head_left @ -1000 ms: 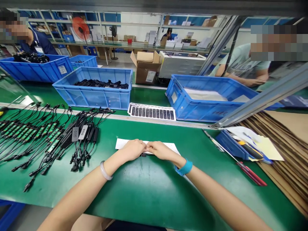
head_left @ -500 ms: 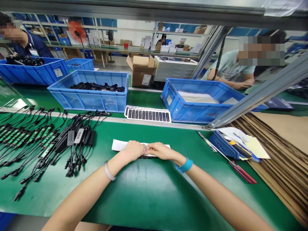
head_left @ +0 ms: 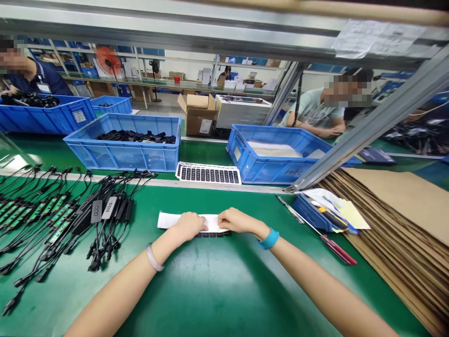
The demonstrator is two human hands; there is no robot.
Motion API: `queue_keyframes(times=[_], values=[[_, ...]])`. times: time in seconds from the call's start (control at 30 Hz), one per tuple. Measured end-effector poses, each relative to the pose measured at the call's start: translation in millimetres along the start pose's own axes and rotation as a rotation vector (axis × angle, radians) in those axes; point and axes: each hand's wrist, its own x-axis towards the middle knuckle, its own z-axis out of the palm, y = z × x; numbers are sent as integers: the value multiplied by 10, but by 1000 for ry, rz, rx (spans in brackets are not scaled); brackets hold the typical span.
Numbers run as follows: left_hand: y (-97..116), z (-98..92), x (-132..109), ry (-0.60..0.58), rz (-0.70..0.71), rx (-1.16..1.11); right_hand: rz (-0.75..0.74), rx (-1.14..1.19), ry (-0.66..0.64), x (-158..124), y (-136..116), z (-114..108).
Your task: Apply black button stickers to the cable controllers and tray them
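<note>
A white backing sheet (head_left: pixel 211 222) lies on the green bench in front of me, with a row of black stickers (head_left: pixel 213 235) showing along its near edge. It looks folded or curled, and its left end stands up a little. My left hand (head_left: pixel 190 225) is closed over the sheet's middle, thumb and fingers pressing on it. Toward the right end, my right hand (head_left: pixel 238 220) pinches the sheet between bent fingers; the fingertips are partly hidden. Farther back, beyond a metal strip, rest more sheets of black stickers (head_left: pixel 209 175).
Cabled adapters (head_left: pixel 101 210) and green circuit boards (head_left: pixel 52 206) cover the left bench. Blue bins (head_left: pixel 140 157) (head_left: pixel 266 164) stand behind. Right of my hands are a red-handled screwdriver (head_left: pixel 338 250), a blue tool tray (head_left: pixel 308 213) and stacked cardboard (head_left: pixel 393 234). Two people sit across; another is farther back.
My hands have moved apart along the white sheet, baring its middle. More black stickers show at its near edge. The view has tilted up and shifted slightly right.
</note>
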Motion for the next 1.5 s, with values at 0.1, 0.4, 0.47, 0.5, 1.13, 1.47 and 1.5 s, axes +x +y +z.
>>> queue_keyframes(times=[0.1, 0.4, 0.47, 0.5, 1.13, 1.47, 1.5], values=[[-4, -8, 2, -1, -12, -3, 12, 19, -36, -3, 48, -76], [-21, -11, 2, -1, -25, -32, 43, 61, -74, -123, 213, -124], [-20, -9, 7, -4, -27, -37, 36, 66, -85, -158, 258, -122], [-17, -9, 11, -6, -28, -40, 34, 67, -84, -173, 279, -120], [-184, -106, -128, 19, 12, -85, 99, 0, 140, -330, 306, 86], [-157, -217, -115, -46, 8, -59, 102, 74, 189, -278, 347, 52], [-148, -213, -102, -50, -13, -55, 120, 73, 202, -262, 350, 60]])
